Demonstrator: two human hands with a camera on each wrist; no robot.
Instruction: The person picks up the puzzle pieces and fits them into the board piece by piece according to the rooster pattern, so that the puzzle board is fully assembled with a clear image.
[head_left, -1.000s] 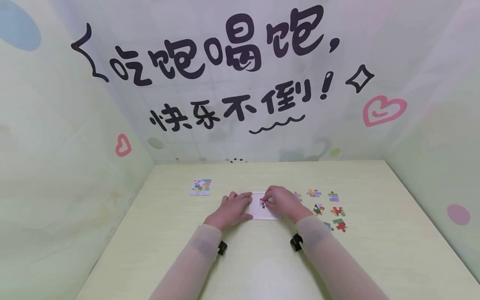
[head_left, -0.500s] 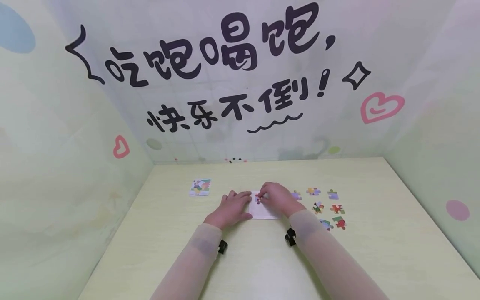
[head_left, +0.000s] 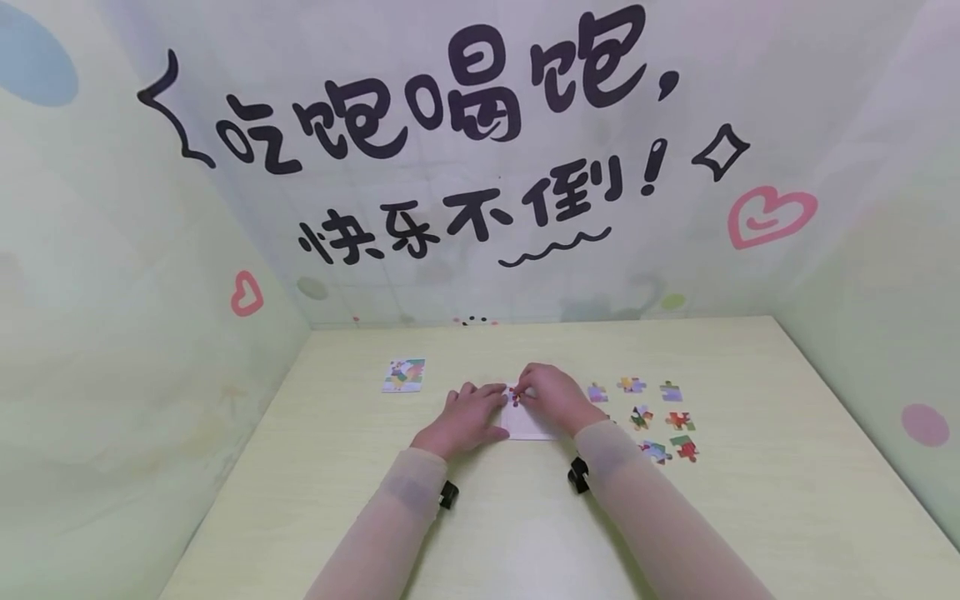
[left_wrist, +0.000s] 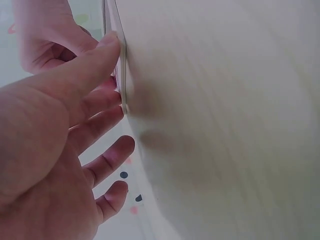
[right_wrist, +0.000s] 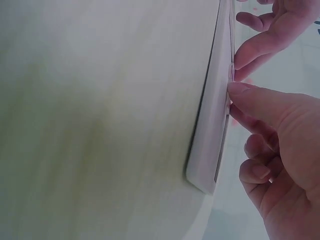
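Reddish puzzle piece (head_left: 515,398) sat pinched between thumb and finger of the right hand (head_left: 553,395), which reached in over the far left part of the white tray (head_left: 531,428). The left hand (head_left: 467,418) braced the tray's left edge, fingers loosely spread, with loose pieces (head_left: 680,420) off right.

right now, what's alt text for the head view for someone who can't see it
A person's right hand pinches a jigsaw piece at the far-left corner of a white tray while the left hand rests at its left edge. Other pieces lie to the right and a picture card to the left.
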